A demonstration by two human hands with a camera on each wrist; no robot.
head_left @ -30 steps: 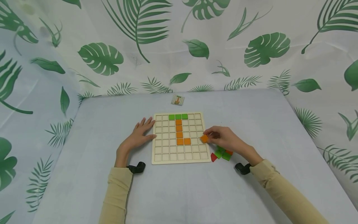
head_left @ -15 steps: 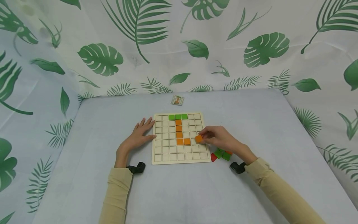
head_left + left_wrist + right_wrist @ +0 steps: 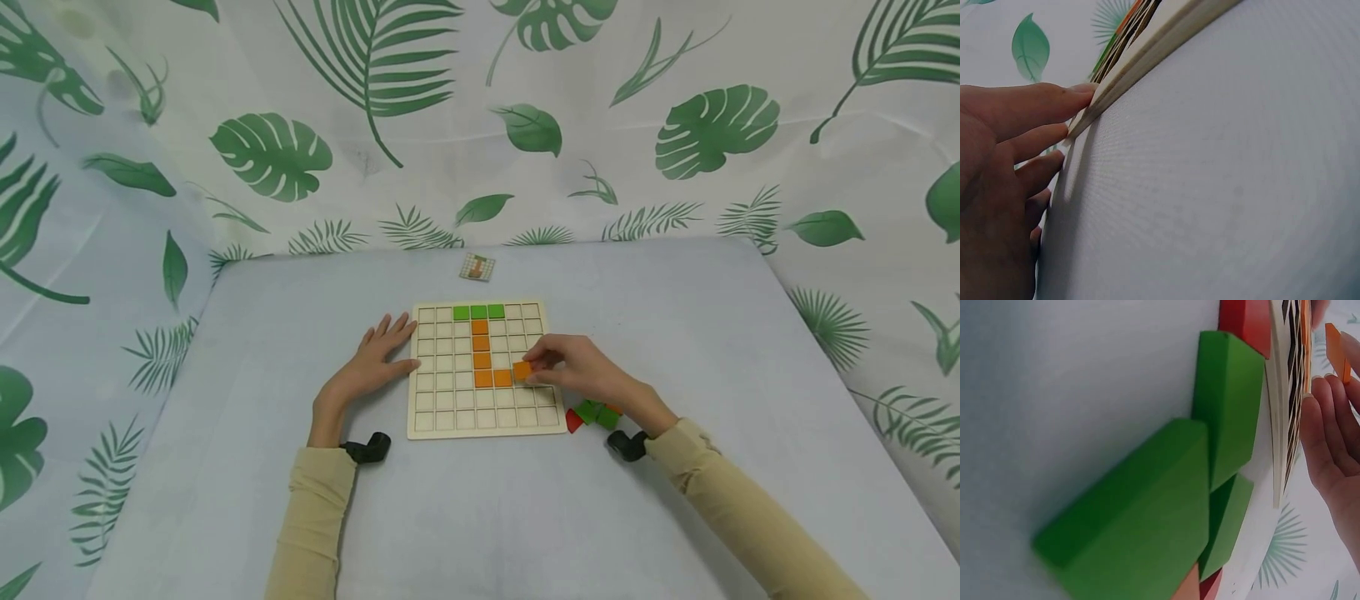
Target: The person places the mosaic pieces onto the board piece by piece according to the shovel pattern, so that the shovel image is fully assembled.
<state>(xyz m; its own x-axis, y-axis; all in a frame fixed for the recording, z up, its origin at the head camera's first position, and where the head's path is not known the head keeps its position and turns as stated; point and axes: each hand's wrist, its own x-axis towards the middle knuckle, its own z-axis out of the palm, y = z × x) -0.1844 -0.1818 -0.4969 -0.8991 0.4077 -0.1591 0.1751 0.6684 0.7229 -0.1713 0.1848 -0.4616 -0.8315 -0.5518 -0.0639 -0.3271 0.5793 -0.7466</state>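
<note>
A pale wooden grid board [image 3: 450, 422] lies on the table, with three green tiles [image 3: 478, 312] along its top row. Orange tiles [image 3: 481, 343] run down a column from there, then turn one cell right at the bottom. My right hand [image 3: 581, 365] pinches an orange square tile [image 3: 522, 372] between thumb and finger, just right of that bottom orange row; the right wrist view shows this held tile [image 3: 1336, 351] raised off the grid. My left hand [image 3: 369, 362] lies with fingers spread at the board's left edge, and its thumb [image 3: 1079, 90] touches the rim.
A small heap of green tiles [image 3: 606, 415], with a red tile [image 3: 573, 421] and some orange, lies by the board's lower right corner. Behind the board lies a small patterned card [image 3: 477, 267]. Leaf-printed cloth [image 3: 585, 167] hangs behind and at the sides.
My right hand has moved left over the board, bringing the orange tile from the right edge to beside the bottom orange tiles. My left hand has stayed in place.
</note>
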